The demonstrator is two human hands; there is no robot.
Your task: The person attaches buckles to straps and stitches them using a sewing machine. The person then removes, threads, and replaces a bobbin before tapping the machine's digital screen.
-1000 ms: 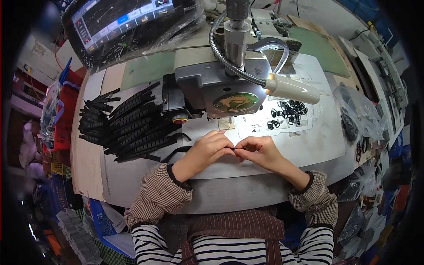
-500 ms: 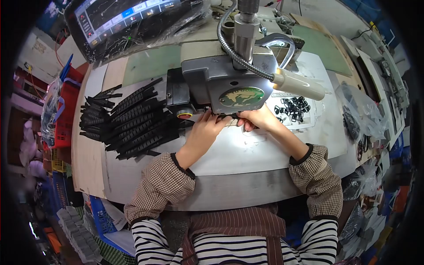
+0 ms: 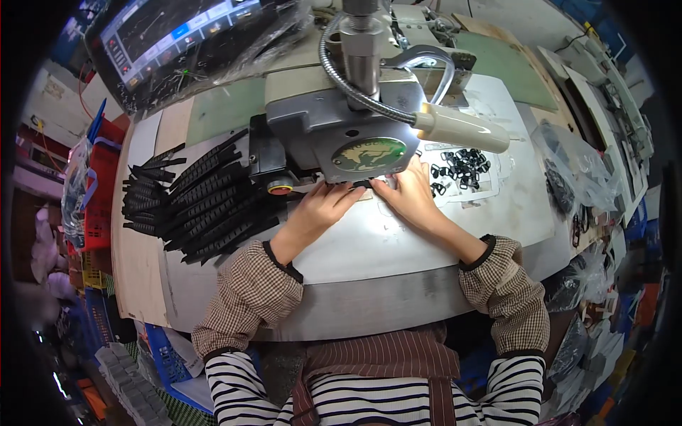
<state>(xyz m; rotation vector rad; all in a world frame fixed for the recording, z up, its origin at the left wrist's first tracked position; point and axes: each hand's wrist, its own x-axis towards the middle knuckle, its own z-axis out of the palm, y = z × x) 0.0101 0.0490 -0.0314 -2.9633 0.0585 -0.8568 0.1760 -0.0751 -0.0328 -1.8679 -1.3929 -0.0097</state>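
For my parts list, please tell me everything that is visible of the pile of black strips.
The black strips are long and narrow, with regular crosswise marks. They look like woven fabric, though I cannot be sure. They overlap loosely on the table, left of the machine head, their ends uneven. Some reach near the left hand; contact there is unclear.

Black straps and small black rings

A dark strap piece (image 3: 364,184), mostly hidden, lies at the fingertips of the left hand (image 3: 320,207) and right hand (image 3: 413,195), by the machine head's (image 3: 298,117) lower edge. Ribbed black straps (image 3: 202,199) fan out in an overlapping heap on the bench's (image 3: 383,295) left. Glossy open-centred black rings (image 3: 465,169) cluster loosely at right.
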